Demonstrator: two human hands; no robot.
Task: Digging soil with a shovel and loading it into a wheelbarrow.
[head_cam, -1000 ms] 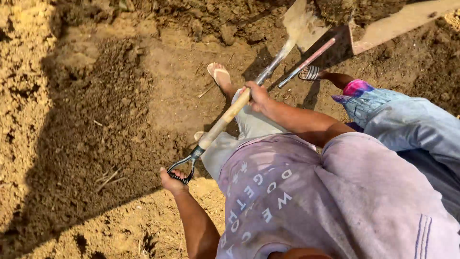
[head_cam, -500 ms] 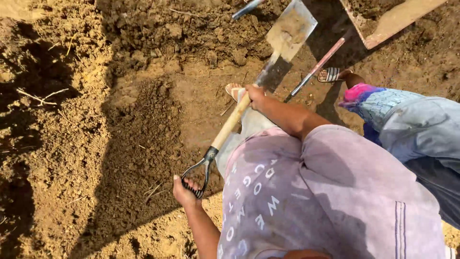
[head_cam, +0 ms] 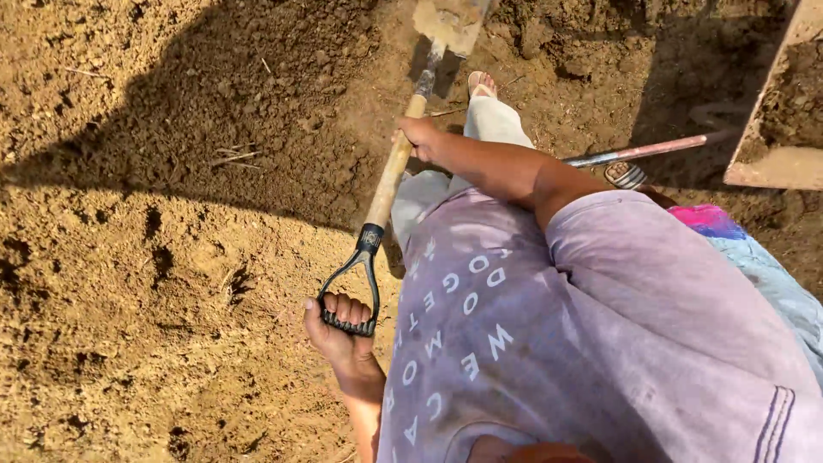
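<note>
I hold a shovel with a wooden shaft (head_cam: 390, 176) and a black D-shaped grip. My left hand (head_cam: 337, 330) is closed around that grip near my waist. Further up, my right hand (head_cam: 420, 137) grips the wooden shaft, just below its metal neck. The dirt-caked blade (head_cam: 450, 21) points away from me at the top edge, over brown soil beside my sandalled foot (head_cam: 482, 84). My lilac printed shirt fills the lower right.
Loose brown soil (head_cam: 171, 257) covers the ground, lumpy and partly in shadow. A second tool's thin metal handle (head_cam: 643, 152) lies to the right by another person's sandalled foot (head_cam: 626, 176) and bright trouser leg. A wooden form edge (head_cam: 771, 167) stands at the far right.
The shovel has swung from pointing up-right to nearly straight ahead, its blade moving left. My view has shifted, so the wooden form and second tool now sit further right.
</note>
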